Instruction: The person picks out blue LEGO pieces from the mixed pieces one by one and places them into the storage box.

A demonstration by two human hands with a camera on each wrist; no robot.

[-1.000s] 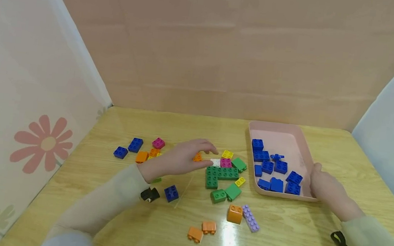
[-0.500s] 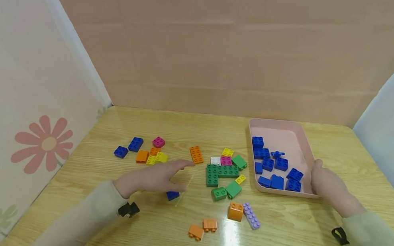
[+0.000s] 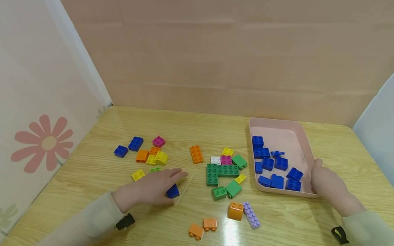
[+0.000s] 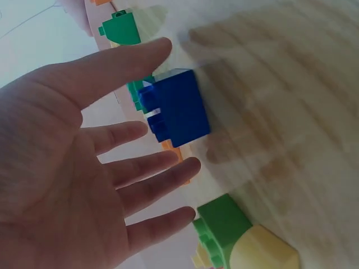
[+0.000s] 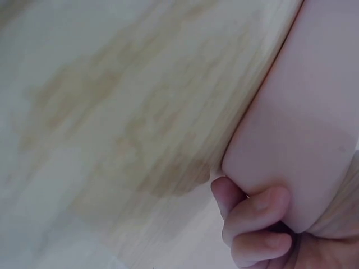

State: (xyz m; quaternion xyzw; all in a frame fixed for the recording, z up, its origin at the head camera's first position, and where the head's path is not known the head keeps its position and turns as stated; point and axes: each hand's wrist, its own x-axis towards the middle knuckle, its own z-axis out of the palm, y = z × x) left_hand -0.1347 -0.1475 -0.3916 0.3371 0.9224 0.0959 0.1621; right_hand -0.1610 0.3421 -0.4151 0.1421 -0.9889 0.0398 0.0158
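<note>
My left hand point(image 3: 152, 187) is spread over a blue brick point(image 3: 173, 192) on the table, thumb on one side and fingers on the other. In the left wrist view a gap shows between the fingers and this blue brick point(image 4: 182, 109); the thumb tip point(image 4: 161, 50) is close to its top edge. My right hand point(image 3: 330, 189) grips the near right corner of a pink tray point(image 3: 306, 144). In the right wrist view its curled fingers point(image 5: 255, 216) lie against the pink tray wall point(image 5: 303, 129). Several blue bricks point(image 3: 281, 163) lie in the tray's left and near part.
Two more blue bricks point(image 3: 135, 144) lie at the far left, near a pink brick point(image 3: 159, 141) and orange and yellow bricks point(image 3: 161, 158). Green bricks point(image 3: 222, 170) lie mid-table beside the tray. Orange bricks point(image 3: 196, 231) and a purple brick point(image 3: 251, 215) are nearer the front.
My left hand has drawn back from the white and orange bricks mid-table, leftward and nearer, and come down around the blue brick. The right hand stays at the tray corner.
</note>
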